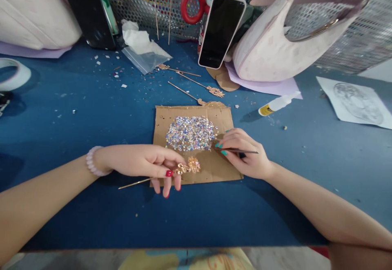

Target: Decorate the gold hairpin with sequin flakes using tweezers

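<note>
My left hand [153, 164] pinches a gold hairpin [180, 169] between thumb and fingers. Its long stick points to the left and its ornate flower end [194, 164] sits over the cardboard. Between the fingertips of my right hand [241, 151] is a pair of dark tweezers [237, 151], its tip at the right edge of a pile of small shiny rhinestones [191, 133]. Those stones, mostly blue, white and silver, lie spread on a piece of brown cardboard [223, 168]. Whether the tweezers grip a stone is too small to tell.
Behind the cardboard lie several gold hairpins [215, 91]. A small glue bottle [275, 104] lies to the right, near a printed paper [357, 102]. A phone [222, 31] leans beside a white handbag [275, 45]. A tape roll [14, 74] is far left; a plastic bag [143, 58] lies behind.
</note>
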{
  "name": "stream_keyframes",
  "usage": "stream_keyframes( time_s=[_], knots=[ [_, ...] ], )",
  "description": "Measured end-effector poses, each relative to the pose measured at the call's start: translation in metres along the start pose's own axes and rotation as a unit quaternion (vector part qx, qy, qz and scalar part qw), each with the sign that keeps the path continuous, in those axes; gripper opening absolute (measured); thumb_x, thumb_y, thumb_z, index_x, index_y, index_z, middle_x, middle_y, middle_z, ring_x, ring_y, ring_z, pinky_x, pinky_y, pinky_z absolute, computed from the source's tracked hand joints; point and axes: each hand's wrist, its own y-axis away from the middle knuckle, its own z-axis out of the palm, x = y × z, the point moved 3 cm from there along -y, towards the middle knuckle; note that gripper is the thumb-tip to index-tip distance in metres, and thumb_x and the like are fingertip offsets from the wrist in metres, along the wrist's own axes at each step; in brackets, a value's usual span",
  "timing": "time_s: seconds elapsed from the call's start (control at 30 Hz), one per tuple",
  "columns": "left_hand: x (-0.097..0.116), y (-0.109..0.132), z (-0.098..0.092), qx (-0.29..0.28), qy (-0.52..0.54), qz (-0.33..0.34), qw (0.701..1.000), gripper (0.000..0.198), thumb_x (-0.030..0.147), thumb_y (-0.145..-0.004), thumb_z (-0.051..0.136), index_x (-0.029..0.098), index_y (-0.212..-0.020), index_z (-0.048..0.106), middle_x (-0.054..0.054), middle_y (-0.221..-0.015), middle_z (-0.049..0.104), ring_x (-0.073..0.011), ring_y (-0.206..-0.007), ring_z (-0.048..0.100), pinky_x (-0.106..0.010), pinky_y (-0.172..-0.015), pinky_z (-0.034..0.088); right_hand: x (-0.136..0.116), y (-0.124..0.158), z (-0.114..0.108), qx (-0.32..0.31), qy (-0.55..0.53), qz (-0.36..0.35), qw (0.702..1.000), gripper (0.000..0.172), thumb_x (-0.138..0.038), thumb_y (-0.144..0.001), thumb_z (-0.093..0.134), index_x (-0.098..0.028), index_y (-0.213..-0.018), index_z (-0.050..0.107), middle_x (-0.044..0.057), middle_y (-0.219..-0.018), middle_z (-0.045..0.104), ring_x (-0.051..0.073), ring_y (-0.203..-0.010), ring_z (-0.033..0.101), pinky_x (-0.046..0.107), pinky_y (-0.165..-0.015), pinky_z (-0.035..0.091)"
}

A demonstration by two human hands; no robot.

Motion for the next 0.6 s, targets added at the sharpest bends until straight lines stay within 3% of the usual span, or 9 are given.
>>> stream_keyframes(
  time_s=[0.33,0.6],
  knots=[
    [0.0035,0.0,0.0018,0.011,-0.007,-0.011,1.0,0.038,0.039,-0.115,0.056,0.024,-0.15,0.056,-0.011,-0.127,0.077,-0.0163,-0.096,0.08,-0.024,-0.082,0.067,-0.0018,0.001,0.002,-0.028,-0.012,-0.014,0.999,0.029,-0.011,-0.1,0.064,-0.03,-0.121,0.069,0.003,-0.093,0.082,0.023,-0.085,0.079,0.043,-0.079,0.067],
    [0.0025,-0.0002,0.0013,0.006,-0.005,-0.007,1.0,0.037,0.039,-0.115,0.057,0.024,-0.148,0.055,-0.011,-0.129,0.076,-0.0159,-0.097,0.08,-0.023,-0.081,0.067,0.0032,0.0017,-0.0014,-0.007,-0.004,0.053,0.999,0.028,-0.01,-0.099,0.065,-0.03,-0.117,0.073,0.006,-0.096,0.082,0.026,-0.092,0.08,0.045,-0.082,0.068]
  ],
)
